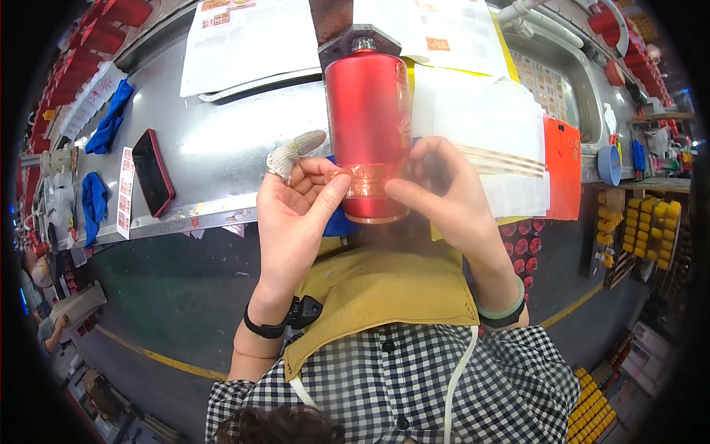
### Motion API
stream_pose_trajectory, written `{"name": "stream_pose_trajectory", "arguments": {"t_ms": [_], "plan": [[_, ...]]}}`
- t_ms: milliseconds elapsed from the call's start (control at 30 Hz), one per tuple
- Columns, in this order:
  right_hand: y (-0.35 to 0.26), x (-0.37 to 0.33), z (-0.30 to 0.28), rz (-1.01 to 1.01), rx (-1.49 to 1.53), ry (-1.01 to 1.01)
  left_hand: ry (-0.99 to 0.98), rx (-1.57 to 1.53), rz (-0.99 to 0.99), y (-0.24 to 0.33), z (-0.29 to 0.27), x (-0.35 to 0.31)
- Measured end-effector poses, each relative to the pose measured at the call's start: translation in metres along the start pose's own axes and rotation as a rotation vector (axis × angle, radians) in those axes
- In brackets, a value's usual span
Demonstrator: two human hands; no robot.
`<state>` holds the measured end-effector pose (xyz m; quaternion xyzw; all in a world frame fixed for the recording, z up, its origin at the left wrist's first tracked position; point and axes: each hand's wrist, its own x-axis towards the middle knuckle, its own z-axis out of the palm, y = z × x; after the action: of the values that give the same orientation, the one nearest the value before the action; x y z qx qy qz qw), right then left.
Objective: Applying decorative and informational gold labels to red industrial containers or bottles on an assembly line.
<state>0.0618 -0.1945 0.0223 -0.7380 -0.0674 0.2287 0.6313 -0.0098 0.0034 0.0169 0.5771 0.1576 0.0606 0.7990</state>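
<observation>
A glossy red bottle (367,111) lies with its neck pointing away from me, against a dark angular holder (360,37). Across its near part runs a shiny copper-coloured decal strip (367,181). My left hand (296,200) pinches the strip's left end between thumb and fingers; a knitted finger cover (294,153) sits on one raised finger. At the strip's other end, my right hand (447,196) is closed, its thumb pressed on the strip against the bottle. The right fingertips are slightly blurred and partly hidden behind the bottle.
On the metal bench (214,155) lie white sheets (248,48), a phone (153,172), blue cloths (94,203) and a printed strip (125,192). To the right are white paper (473,111) with thin copper-coloured strips (503,160), a red-orange card (563,169) and a metal basin (551,74).
</observation>
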Motion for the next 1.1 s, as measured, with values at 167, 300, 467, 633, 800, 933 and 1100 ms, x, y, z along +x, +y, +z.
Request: {"name": "stream_pose_trajectory", "arguments": {"t_ms": [167,300,467,633,800,933,1100], "plan": [[0.003,0.0,0.001,-0.025,0.017,0.013,-0.005,0.01,0.001,-0.001,0.0,0.0],[-0.007,0.0,0.005,0.065,0.073,0.008,0.008,-0.027,-0.001,-0.001,0.001,0.001],[-0.011,0.001,0.011,0.062,0.046,0.037,-0.022,0.004,0.006,-0.004,-0.002,0.0],[-0.004,0.002,0.011,0.052,0.046,0.042,-0.044,0.021,0.048,-0.01,-0.006,0.002],[-0.006,0.001,0.011,0.051,0.078,0.045,0.174,0.485,0.378,-0.034,0.007,0.01],[-0.013,0.0,0.006,0.01,0.115,0.064,-0.271,0.868,0.487,-0.022,-0.012,0.005],[-0.002,0.002,-0.002,0.021,0.089,0.077,-0.207,0.674,0.404,-0.019,-0.003,-0.001]]}}
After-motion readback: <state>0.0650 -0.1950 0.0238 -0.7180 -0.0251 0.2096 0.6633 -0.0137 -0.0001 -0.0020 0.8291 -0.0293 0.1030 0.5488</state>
